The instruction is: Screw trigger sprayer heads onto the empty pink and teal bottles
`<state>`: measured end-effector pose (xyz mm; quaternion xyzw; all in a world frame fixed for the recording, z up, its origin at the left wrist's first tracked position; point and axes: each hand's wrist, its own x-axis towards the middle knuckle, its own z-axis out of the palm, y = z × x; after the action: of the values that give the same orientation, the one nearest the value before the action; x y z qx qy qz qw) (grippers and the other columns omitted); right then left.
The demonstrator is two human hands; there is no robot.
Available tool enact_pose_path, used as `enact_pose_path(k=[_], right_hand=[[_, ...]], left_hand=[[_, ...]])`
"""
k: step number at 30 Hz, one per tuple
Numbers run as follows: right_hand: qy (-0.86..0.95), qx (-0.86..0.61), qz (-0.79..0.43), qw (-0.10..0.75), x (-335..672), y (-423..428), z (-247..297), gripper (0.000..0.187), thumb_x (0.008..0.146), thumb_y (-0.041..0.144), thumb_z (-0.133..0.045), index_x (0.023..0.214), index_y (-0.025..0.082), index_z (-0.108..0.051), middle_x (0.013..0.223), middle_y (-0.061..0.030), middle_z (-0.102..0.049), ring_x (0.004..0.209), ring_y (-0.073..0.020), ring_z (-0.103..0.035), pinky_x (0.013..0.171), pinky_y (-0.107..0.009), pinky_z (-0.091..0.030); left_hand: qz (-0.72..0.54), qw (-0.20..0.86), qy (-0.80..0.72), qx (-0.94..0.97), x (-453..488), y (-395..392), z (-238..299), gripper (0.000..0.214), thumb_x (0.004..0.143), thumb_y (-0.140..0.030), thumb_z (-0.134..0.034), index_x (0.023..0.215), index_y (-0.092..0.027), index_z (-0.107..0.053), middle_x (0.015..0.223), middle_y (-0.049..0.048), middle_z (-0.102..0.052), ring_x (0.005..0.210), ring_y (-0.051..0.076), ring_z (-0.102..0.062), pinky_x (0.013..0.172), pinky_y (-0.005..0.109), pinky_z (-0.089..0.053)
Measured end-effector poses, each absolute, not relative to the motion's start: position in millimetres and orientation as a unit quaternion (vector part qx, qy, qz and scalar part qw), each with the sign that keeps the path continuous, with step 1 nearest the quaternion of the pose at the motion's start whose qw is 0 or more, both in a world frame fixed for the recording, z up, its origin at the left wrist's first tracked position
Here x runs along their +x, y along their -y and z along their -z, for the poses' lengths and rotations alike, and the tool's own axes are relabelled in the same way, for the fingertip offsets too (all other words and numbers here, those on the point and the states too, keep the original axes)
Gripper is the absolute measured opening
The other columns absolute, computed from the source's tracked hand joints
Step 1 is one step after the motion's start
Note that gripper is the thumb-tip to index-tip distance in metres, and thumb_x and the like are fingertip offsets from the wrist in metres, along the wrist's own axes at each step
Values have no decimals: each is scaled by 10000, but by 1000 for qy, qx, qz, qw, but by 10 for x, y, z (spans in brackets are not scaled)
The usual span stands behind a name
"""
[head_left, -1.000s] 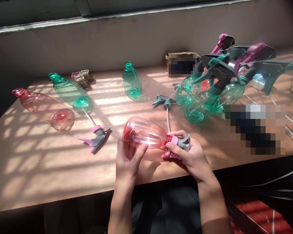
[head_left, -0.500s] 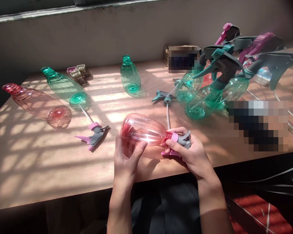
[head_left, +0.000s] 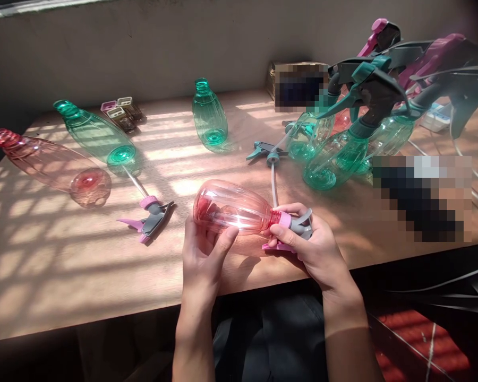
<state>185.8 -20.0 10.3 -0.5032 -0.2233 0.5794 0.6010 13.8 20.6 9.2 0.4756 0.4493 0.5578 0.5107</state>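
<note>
A clear red spray bottle (head_left: 235,207) lies sideways between my hands, just above the near part of the table. My left hand (head_left: 207,249) is closed around its base end, thumb along the near side. At the neck, my right hand (head_left: 308,239) grips the pink collar of the grey and pink spray head (head_left: 298,225), which sits on the bottle's mouth. Whether the thread is fully engaged, I cannot tell. Left of my hands lies a loose grey and pink spray head (head_left: 153,217) with its tube. A teal and grey spray head (head_left: 269,154) rests behind the held bottle.
Headless bottles are a red one (head_left: 51,162) and a green one (head_left: 99,135) at the left, and a green one (head_left: 210,116) by the wall. Several green bottles with spray heads (head_left: 336,162) crowd the right. Small sharpener-like blocks (head_left: 121,114) and a partly blurred box (head_left: 271,79) stand behind.
The view has shifted slightly, so the things on the table appear a little higher. Both hands keep their hold on the red spray bottle and its head, with hardly any movement.
</note>
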Motion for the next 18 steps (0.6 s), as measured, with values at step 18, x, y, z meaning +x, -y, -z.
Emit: enact_pose_path(k=[18], right_hand=[[245, -494, -593, 588, 1873, 194, -52, 407, 741, 369, -978, 1027, 241, -718, 701, 41, -780, 616, -188, -778, 647, -330, -704]], left_hand=[[-547, 517, -450, 481, 109, -210, -74, 600, 853, -321, -868, 1410, -357, -646, 1450, 31, -688, 1415, 284, -599, 1165, 368, -503]])
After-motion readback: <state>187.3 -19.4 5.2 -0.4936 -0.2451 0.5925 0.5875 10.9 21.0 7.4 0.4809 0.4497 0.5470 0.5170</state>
